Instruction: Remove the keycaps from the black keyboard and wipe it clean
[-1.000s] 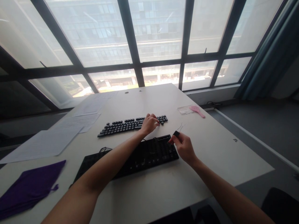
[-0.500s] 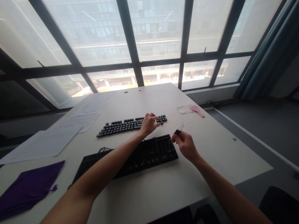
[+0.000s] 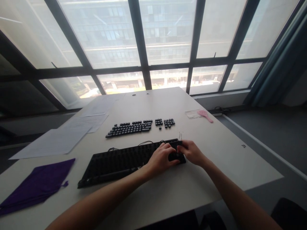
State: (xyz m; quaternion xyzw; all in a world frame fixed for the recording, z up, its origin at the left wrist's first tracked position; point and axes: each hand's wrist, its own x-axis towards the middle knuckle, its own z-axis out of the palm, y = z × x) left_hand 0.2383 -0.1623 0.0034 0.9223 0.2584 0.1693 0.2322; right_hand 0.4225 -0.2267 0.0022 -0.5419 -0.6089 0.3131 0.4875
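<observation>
A black keyboard (image 3: 120, 163) lies across the near half of the white table (image 3: 216, 150). Behind it, loose black keycaps (image 3: 134, 127) are laid out in rows, with a smaller group (image 3: 165, 122) to their right. My left hand (image 3: 161, 159) rests curled on the keyboard's right end, fingers pressed down on the keys. My right hand (image 3: 192, 151) is closed at the keyboard's right corner, pinching a wire keycap puller (image 3: 180, 138) whose loops stick up above the fingers.
A purple cloth (image 3: 38, 185) lies at the near left. White paper sheets (image 3: 62, 137) cover the left side. A pink brush (image 3: 205, 115) lies on a clear packet at the far right. Windows stand behind the table, and a dark chair (image 3: 287, 214) is at lower right.
My left hand has left the rows of loose keycaps and come down onto the keyboard's right end. My right hand has lowered the puller to the keyboard corner.
</observation>
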